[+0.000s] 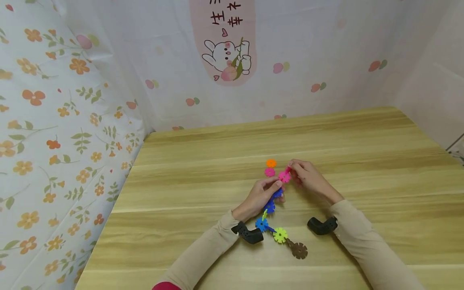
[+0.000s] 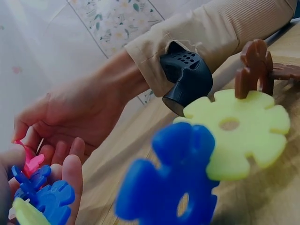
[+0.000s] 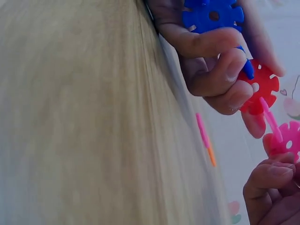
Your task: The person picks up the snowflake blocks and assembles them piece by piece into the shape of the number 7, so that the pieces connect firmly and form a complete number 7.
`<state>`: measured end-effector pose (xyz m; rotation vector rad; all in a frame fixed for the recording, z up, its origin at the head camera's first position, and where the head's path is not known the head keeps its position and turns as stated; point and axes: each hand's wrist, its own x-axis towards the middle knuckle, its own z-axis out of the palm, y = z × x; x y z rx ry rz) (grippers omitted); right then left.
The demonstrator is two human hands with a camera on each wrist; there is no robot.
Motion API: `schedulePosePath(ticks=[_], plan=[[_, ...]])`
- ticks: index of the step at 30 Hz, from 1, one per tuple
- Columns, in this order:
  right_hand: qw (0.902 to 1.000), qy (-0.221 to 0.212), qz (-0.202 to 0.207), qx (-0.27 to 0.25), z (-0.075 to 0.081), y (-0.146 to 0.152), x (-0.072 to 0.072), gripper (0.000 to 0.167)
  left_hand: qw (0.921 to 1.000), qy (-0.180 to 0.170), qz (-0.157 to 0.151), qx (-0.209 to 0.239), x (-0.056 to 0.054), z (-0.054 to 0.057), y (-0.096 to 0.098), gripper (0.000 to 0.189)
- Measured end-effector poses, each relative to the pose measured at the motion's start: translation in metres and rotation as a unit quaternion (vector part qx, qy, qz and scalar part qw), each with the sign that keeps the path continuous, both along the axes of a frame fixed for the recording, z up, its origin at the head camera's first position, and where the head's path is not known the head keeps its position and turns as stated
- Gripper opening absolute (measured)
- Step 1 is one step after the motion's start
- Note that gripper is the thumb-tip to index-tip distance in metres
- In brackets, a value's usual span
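Observation:
A chain of notched plastic discs hangs between both hands above the table. My left hand [image 1: 260, 196] grips it by the upper part, around a blue disc [image 3: 213, 16] and a red disc [image 3: 265, 86]. My right hand [image 1: 309, 177] pinches a pink disc [image 3: 289, 140] at the chain's upper end, where another pink disc [image 1: 284, 177] joins it edge to edge. Below the left hand the chain runs through a light blue disc [image 1: 261, 224] and a yellow-green disc [image 1: 280, 235] to a brown disc [image 1: 299, 250]. The left palm is partly hidden.
Beyond the hands, a loose orange disc [image 1: 271, 163] and a loose pink disc [image 1: 270, 172] lie on the wooden table [image 1: 174, 193]. Black wrist cameras stick out from both sleeves. A printed curtain [image 1: 308, 52] stands behind the table.

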<state>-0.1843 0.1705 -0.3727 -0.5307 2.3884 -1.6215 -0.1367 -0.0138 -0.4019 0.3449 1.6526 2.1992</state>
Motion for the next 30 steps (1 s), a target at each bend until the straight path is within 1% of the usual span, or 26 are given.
schedulePosePath(ticks=[5, 9, 13, 19, 21, 26, 30], plan=[[0.9995, -0.014, 0.016, -0.025, -0.0022, 0.0001, -0.0022, 0.037, 0.9998, -0.003, -0.002, 0.017, -0.0017, 0.0004, -0.0003, 0.036], [0.9982, -0.036, 0.025, -0.04, -0.0047, -0.0008, -0.0002, 0.038, 0.9997, 0.002, -0.01, 0.024, 0.0004, -0.0002, -0.0008, 0.037], [0.9964, -0.051, 0.035, -0.058, -0.0069, -0.002, 0.0018, 0.039, 0.9996, 0.001, -0.008, 0.026, 0.0027, -0.0018, -0.0004, 0.036], [0.9964, -0.046, 0.027, -0.065, -0.0077, -0.0017, 0.0015, 0.042, 0.9994, 0.016, -0.008, 0.029, 0.0003, -0.0023, 0.0007, 0.038], [0.9953, -0.056, 0.027, -0.075, -0.0079, -0.0025, 0.0011, 0.044, 0.9994, 0.018, -0.008, 0.029, -0.0009, -0.002, 0.0005, 0.038], [0.9921, -0.087, 0.033, -0.085, -0.0075, -0.003, 0.0015, 0.045, 0.9996, 0.009, -0.002, 0.025, -0.0011, -0.0014, 0.0014, 0.037], [0.9937, -0.086, 0.019, -0.069, -0.003, -0.0033, 0.0021, 0.043, 0.9999, 0.002, -0.009, 0.013, -0.0013, 0.0014, -0.0005, 0.037]])
